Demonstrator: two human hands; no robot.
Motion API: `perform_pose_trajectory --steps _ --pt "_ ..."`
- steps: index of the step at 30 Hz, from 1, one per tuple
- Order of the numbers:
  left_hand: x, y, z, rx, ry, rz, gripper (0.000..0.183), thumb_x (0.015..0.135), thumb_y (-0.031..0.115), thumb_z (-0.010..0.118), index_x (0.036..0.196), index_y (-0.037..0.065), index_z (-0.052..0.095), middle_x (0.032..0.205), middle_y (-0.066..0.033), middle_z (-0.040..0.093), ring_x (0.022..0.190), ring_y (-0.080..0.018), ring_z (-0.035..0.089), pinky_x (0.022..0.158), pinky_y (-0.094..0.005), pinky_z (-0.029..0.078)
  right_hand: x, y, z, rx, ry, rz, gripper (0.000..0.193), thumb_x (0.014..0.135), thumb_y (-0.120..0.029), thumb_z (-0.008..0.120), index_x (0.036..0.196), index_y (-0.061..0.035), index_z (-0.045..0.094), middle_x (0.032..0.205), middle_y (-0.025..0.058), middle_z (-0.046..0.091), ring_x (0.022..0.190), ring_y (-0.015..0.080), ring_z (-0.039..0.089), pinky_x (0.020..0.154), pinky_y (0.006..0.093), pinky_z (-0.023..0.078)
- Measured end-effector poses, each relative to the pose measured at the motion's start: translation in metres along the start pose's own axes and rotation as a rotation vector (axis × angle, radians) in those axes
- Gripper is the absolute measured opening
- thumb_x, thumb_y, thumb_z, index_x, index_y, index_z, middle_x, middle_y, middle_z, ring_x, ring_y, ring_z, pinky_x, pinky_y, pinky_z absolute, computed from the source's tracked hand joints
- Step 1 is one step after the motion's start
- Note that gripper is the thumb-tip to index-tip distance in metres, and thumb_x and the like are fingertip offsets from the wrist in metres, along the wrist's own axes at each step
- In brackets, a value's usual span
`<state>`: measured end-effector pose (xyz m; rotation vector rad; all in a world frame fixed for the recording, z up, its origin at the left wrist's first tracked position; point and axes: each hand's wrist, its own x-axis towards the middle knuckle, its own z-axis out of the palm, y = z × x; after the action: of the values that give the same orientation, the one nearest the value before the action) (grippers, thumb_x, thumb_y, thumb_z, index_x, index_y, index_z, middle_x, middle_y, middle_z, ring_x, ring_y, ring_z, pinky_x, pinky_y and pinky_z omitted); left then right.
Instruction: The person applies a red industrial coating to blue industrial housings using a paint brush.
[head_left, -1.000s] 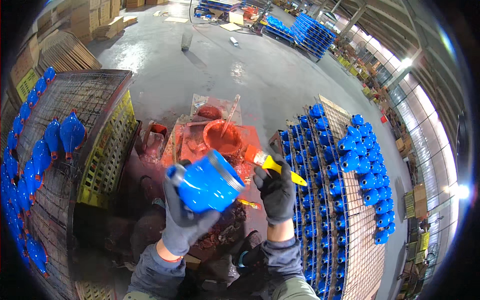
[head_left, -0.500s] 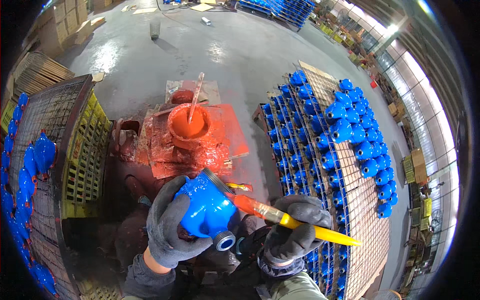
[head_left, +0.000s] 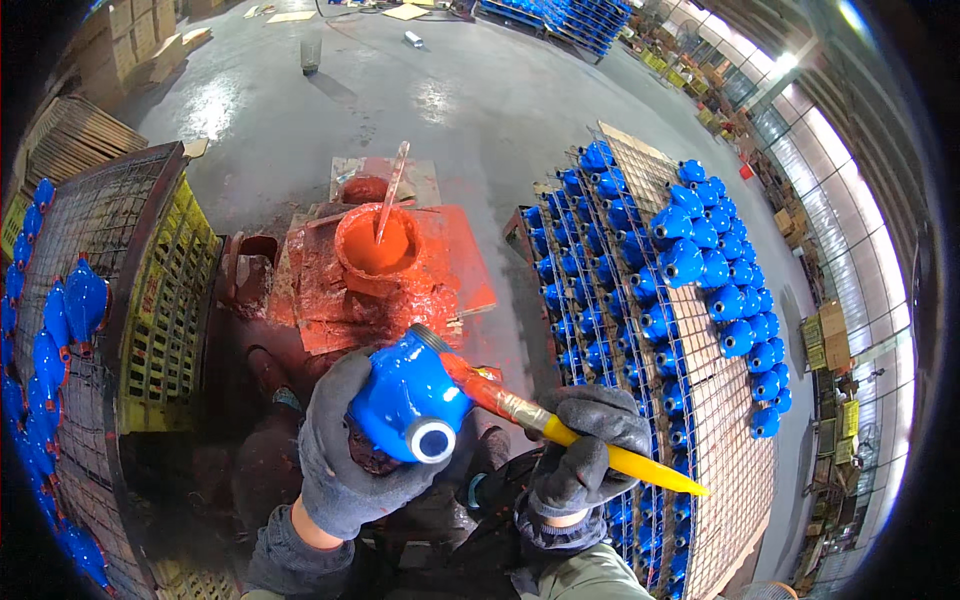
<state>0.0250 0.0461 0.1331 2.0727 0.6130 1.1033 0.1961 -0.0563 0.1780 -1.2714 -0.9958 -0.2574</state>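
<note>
While the left hand grasps it from the side and below, the blue fitting lies against the curled fingers, bulb-shaped, hard and glossy. Two openings show: a threaded neck pointing away from the fingers and a round, pale-rimmed mouth turned toward the person. The right hand has its fingers wrapped around one brush, with a smooth yellow handle, a smeared metal collar and red bristles at the fitting's edge, just beside the neck. Two dark grey gloves cover the hands.

Beyond the left fingers, one bucket of red paint, with one stick leaning in it, stands on a flat board crusted with red. Farther out stretches a smooth, shiny grey floor, with cardboard boxes stacked at its far left.

Two wire mesh racks flank the hands, one left of the left fingers, beside a slotted yellow crate, one right of the right fingers. Both carry more glossy fittings, too crowded to count surely.
</note>
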Motion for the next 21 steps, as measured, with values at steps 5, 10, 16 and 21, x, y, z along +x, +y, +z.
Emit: perform_pose_trajectory --steps 5,10,16,21 --pt "0.007 0.003 0.004 -0.173 0.049 -0.141 0.100 0.060 0.028 0.092 0.138 0.002 0.036 0.130 -0.0168 0.048 0.115 -0.0317 0.055 0.098 -0.0432 0.046 0.001 0.000 0.000 0.035 -0.039 0.021 0.029 0.092 -0.031 0.062 0.086 -0.0021 0.061 0.081 0.0165 0.065 0.067 0.0277 0.066 0.053 0.0337 0.053" --pt "0.010 0.005 0.004 -0.564 0.005 -0.460 0.092 0.066 0.024 0.088 0.139 0.004 0.036 0.127 -0.0124 0.049 0.114 -0.0256 0.053 0.098 -0.0402 0.046 -0.001 0.005 0.000 -0.029 -0.048 -0.061 0.036 0.092 -0.039 0.062 0.088 -0.0043 0.056 0.081 0.0132 0.060 0.065 0.0240 0.062 0.046 0.0296 0.052" --pt "0.012 -0.001 0.003 -1.323 -0.001 -0.754 0.073 0.085 0.024 0.068 0.145 0.005 0.029 0.133 -0.0131 0.049 0.123 -0.0281 0.052 0.104 -0.0442 0.045 0.007 -0.006 0.016 0.139 -0.015 0.018 0.025 0.093 -0.021 0.061 0.076 -0.0033 0.064 0.073 0.0148 0.067 0.066 0.0300 0.069 0.061 0.0385 0.056" --pt "0.023 0.009 -0.001 -1.709 -0.169 -0.801 0.085 0.089 0.039 0.065 0.151 0.005 0.019 0.146 -0.0197 0.040 0.135 -0.0378 0.042 0.107 -0.0558 0.042 0.005 0.004 0.007 0.183 -0.065 0.058 0.038 0.092 -0.040 0.062 0.084 -0.0029 0.057 0.081 0.0146 0.061 0.065 0.0231 0.061 0.057 0.0331 0.050"
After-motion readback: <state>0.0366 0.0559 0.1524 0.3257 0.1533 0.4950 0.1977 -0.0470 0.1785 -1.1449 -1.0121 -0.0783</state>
